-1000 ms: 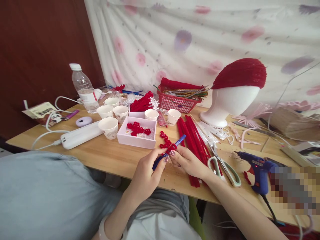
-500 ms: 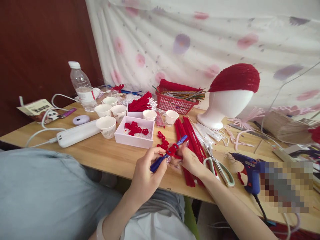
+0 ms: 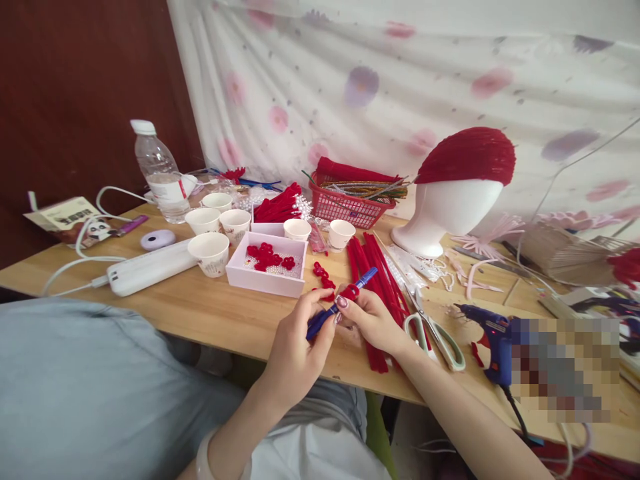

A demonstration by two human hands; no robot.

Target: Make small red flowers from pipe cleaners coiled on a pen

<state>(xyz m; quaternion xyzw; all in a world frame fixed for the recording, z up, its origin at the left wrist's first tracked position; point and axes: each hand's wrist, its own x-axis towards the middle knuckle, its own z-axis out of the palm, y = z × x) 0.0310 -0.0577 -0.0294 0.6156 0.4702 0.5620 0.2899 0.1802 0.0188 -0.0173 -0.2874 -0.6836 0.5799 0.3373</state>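
My left hand (image 3: pixel 294 337) is closed around the lower part of a blue marker (image 3: pixel 368 276), which slants up to the right. Looped round the marker's middle is a fuzzy red pipe cleaner (image 3: pixel 350 291). My right hand (image 3: pixel 376 321) presses it against the marker with thumb and fingers, covering part of it. Just behind my hands lie small red pipe-cleaner flowers (image 3: pixel 323 275). A bundle of straight red pipe cleaners (image 3: pixel 379 263) runs beside and under my right hand. Scissors with pale green handles (image 3: pixel 434 330) rest right of that hand.
A white box (image 3: pixel 265 283) holds red flowers and beads, with several paper cups (image 3: pixel 209 253) nearby. Behind stand a red basket (image 3: pixel 350 205) and a white mannequin head (image 3: pixel 435 213). A blue glue gun (image 3: pixel 493 333) lies right; a white power strip (image 3: pixel 150 268) lies left.
My right thumb has come down over the red loop on the marker, and the right fingers have closed in nearer the left hand. The left hand still grips the marker.
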